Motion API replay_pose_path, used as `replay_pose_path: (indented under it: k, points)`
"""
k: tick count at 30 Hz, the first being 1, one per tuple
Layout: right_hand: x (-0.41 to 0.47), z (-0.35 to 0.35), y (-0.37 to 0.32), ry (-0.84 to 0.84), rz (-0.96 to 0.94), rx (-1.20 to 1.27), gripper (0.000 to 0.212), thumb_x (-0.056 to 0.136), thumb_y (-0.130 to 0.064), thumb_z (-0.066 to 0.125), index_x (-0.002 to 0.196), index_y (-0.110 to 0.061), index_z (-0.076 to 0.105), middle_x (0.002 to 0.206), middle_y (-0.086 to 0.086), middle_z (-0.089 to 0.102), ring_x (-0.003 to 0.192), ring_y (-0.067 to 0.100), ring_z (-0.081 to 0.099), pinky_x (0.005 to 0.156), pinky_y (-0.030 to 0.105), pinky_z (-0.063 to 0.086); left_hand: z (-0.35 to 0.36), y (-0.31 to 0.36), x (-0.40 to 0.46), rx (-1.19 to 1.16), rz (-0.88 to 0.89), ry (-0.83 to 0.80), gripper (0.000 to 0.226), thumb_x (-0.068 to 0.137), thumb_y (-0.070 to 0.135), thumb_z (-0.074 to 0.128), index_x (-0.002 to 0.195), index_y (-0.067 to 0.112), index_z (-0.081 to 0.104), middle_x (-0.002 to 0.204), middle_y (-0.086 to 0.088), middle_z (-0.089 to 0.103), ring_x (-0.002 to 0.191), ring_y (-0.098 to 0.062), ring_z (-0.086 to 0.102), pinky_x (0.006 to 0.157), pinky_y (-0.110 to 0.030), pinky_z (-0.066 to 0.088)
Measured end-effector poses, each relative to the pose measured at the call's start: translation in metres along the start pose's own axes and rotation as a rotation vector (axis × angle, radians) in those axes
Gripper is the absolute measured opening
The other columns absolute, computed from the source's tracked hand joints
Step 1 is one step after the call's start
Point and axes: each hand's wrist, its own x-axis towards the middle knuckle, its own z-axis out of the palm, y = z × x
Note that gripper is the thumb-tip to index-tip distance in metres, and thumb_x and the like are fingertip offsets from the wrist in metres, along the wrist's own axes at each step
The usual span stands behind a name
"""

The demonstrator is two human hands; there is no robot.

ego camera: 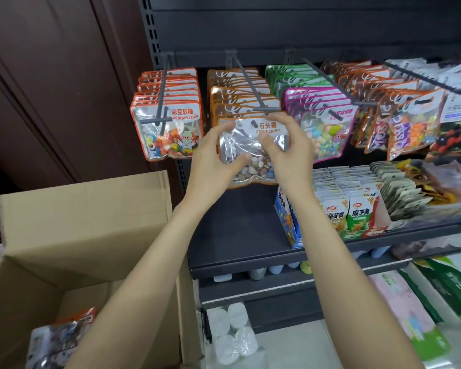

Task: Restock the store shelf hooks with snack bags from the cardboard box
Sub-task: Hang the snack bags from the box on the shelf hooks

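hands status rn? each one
Left hand: fingers grip the stone candy bag at its left edge.
Right hand: fingers pinch the same bag's right side.

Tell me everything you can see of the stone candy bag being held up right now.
The stone candy bag is a clear glossy plastic pouch with an orange border and a white header reading STONE CANDY, with a hang hole. Pebble-like candies sit in its lower half. It hangs upright at the front of the second hook. The left hand and right hand pinch its sides.
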Motion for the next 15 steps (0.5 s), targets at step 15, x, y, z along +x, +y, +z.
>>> replay_pose_path:
  k: [15]
  points:
    - [0.014, 0.025, 0.022, 0.011, -0.17, -0.596, 0.037, 0.089, -0.026, 0.065, 0.124, -0.016, 0.058, 0.134, 0.019, 0.043, 0.116, 0.032, 0.049, 0.073, 0.041, 0.053, 0.018, -0.012, 0.03, 0.27, 0.139, 0.096, 0.067, 0.08, 0.016, 0.075, 0.137, 0.017, 0.041, 0.135, -0.006, 0.039, 0.107, 0.008, 0.034, 0.076, 0.003, 0.034]
